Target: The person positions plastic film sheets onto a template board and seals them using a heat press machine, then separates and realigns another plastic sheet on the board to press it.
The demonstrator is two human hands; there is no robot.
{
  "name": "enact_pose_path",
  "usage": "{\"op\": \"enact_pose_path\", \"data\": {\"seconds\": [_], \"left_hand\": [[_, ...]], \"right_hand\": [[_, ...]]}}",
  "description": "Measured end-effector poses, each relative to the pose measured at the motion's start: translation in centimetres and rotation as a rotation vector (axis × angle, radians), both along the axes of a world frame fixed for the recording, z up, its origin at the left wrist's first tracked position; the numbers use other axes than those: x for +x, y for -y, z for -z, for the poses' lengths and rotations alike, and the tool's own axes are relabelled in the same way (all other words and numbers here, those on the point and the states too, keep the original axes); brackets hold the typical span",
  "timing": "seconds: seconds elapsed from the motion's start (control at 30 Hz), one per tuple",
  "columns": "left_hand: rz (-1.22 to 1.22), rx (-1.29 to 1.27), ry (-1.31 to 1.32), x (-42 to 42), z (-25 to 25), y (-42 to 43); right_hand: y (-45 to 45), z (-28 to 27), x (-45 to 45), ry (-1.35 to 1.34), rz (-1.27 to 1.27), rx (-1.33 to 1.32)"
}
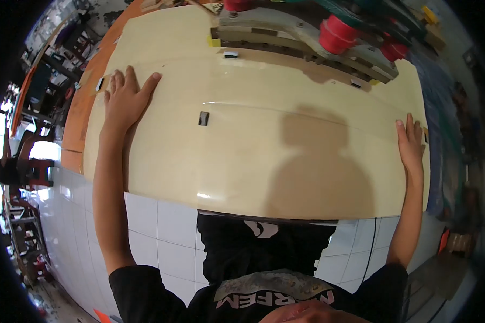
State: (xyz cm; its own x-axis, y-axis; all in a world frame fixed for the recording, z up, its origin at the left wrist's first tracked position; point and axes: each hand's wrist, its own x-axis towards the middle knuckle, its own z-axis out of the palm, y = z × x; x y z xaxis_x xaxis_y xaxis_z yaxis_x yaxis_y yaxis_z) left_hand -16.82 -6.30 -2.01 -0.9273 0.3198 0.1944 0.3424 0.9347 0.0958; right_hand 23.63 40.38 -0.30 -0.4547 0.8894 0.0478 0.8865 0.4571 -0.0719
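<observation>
A large cream sheet (242,156) with a glossy surface and a few creases covers most of the table in front of me. My left hand (125,99) lies flat on its left part, fingers stretched and thumb apart. Out near the sheet's right edge, my right hand (410,144) rests with its fingers extended. Neither hand holds anything. A small dark rectangular piece (203,118) lies left of the sheet's middle. Similar small pieces sit beside my left hand (99,84) and close to my right hand (425,134).
A metal frame (291,40) with red knobs (338,35) stands over the sheet's far side. Two more small pieces (231,55) (355,83) lie along its near edge. An orange-brown tabletop (81,121) shows at left, blue plastic (439,134) at right, and white floor tiles (145,220) below.
</observation>
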Motion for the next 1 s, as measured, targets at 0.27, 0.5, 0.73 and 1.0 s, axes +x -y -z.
{"op": "enact_pose_path", "data": {"seconds": [0.27,0.5,0.73,1.0], "left_hand": [[-0.011,-0.014,0.025,0.02,-0.13,-0.12],[-0.014,-0.022,0.044,0.29,-0.53,-0.35],[-0.013,-0.016,0.046,0.38,-0.62,-0.4],[-0.015,-0.018,0.052,0.47,-0.67,-0.38]], "right_hand": [[0.26,-0.2,-0.11,-0.027,-0.015,-0.005],[0.08,-0.04,-0.04,-0.022,-0.001,0.01],[0.14,-0.07,0.02,-0.013,-0.002,0.009],[0.17,-0.15,-0.03,-0.001,-0.002,0.009]]}}
